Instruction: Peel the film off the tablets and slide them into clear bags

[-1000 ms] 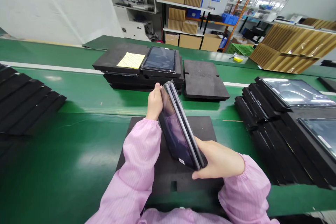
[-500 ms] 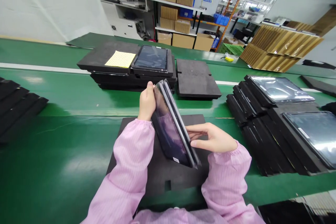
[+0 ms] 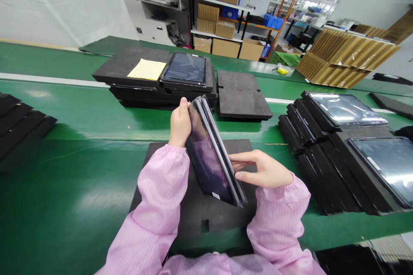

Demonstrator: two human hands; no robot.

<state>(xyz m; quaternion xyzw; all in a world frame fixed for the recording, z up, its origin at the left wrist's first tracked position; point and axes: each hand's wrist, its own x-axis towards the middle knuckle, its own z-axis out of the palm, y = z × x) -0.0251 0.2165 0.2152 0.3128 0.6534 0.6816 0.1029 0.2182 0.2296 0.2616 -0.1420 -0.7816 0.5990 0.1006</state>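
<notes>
Two tablet-like panels in clear film [image 3: 213, 154] are held together, tilted on edge, above a black foam slab [image 3: 193, 219]. My left hand [image 3: 180, 122] grips their upper left end, thumb up. At their right face, my right hand [image 3: 260, 168] has its fingers against the lower part, the fingertips partly hidden behind the edge. Behind them, a yellow sticker sheet [image 3: 147, 69] and a dark-screened tablet [image 3: 185, 68] lie on stacked black foam.
A foam block [image 3: 240, 94] sits behind my right hand. Stacked foam trays with tablets [image 3: 348, 109] stand at right, more foam [image 3: 19, 131] at far left. Cardboard dividers [image 3: 345, 58] rise at the back right of the green table [image 3: 80, 180].
The view has shifted very slightly. Both hands keep nearly the same hold on the panels.
</notes>
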